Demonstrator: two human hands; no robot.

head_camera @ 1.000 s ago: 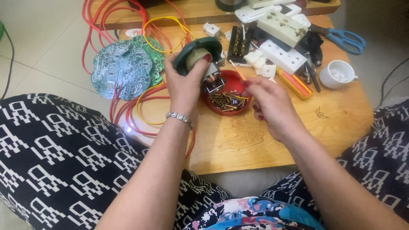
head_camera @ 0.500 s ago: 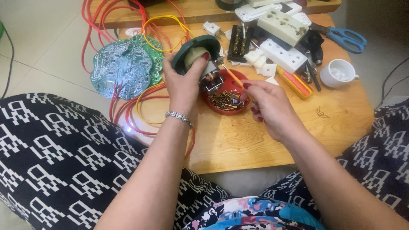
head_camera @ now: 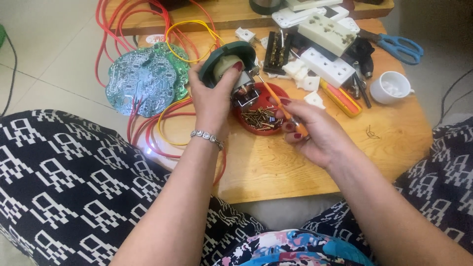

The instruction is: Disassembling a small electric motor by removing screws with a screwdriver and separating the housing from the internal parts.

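**A:** Head view here: the left hand point(head_camera: 213, 101) is holding up a round dark-green part point(head_camera: 227, 61) with a small metal motor piece point(head_camera: 245, 89) on its near side, fingers wrapped tight around it, thumb lying across the pale middle. It's hovering just above the table point(head_camera: 315, 162), right over the edge of the red dish point(head_camera: 261, 118).

**B:** And the right hand point(head_camera: 315, 133)?

**A:** It's pinching an orange-handled screwdriver point(head_camera: 281, 106), fingers closed on the handle, and the tip is pointing up and left at the metal piece. Can't tell if it's actually touching.

**B:** What's sitting in the dish?

**A:** A pile of little brass-coloured screws point(head_camera: 260, 119).

**B:** Anything else around?

**A:** A round green circuit board point(head_camera: 148, 79) is lying left of the held part with red wires point(head_camera: 148, 133) and a yellow wire point(head_camera: 189, 27) looping around it. White socket blocks point(head_camera: 327, 66) are lying behind the dish, blue-handled scissors point(head_camera: 396, 45) and a white cup point(head_camera: 391, 87) are sitting far right.
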